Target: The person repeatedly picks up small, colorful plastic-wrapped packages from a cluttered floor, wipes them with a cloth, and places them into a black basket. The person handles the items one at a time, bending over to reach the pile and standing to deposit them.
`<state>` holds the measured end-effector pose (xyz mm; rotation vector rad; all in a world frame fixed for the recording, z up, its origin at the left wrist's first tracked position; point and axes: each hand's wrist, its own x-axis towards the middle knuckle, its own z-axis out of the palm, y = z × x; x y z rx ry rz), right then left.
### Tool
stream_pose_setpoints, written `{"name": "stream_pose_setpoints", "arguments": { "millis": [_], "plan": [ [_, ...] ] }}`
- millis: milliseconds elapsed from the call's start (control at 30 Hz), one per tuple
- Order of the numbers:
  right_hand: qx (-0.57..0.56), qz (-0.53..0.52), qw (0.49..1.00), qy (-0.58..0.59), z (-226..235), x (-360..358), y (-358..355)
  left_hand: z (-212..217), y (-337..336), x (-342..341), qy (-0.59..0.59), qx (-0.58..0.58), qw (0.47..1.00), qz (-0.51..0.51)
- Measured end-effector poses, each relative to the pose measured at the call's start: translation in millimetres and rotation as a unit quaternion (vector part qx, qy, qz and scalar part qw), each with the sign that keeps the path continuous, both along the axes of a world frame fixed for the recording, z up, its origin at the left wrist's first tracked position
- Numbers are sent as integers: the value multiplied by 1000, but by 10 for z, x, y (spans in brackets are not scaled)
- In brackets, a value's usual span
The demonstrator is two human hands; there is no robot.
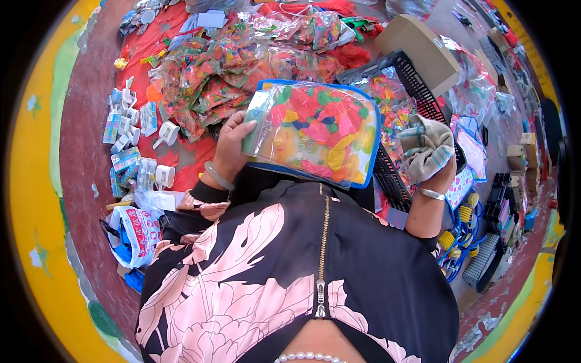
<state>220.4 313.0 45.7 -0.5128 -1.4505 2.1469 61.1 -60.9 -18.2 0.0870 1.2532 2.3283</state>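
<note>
The left hand (233, 140) has its grip clamped on the left edge of a clear, blue-trimmed plastic pouch of bright balloons (315, 133), held up near the chest. The right hand (437, 172) has its grip clamped on a crumpled grey-and-blue striped cloth (426, 148), just right of a black plastic crate (417, 91).

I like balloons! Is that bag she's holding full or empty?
Full: the clear bag in the left hand bulges with colourful balloons.

A clear plastic packet (315, 133) edged in blue, stuffed with bright balloons in many colours, is held up flat and slightly tilted at its left edge. A crumpled grey-and-blue striped cloth (426, 148) sits bunched to its right, above a black crate.
</note>
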Motion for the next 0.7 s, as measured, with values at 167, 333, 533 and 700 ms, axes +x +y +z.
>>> {"name": "stream_pose_setpoints", "arguments": {
  "millis": [167,333,533,700],
  "plan": [
    [114,-85,990,3,202,-324,-200,302,27,-200,-68,-9,992,-104],
    [154,-42,985,60,550,-644,-914,515,-17,-500,-163,7,967,-197],
    [315,-41,948,12,528,-672,-994,262,48,-1083,-147,-19,954,-260],
    [688,88,720,-12,263,-544,-1242,364,213,-895,-97,-70,955,-270]
  ]
}}
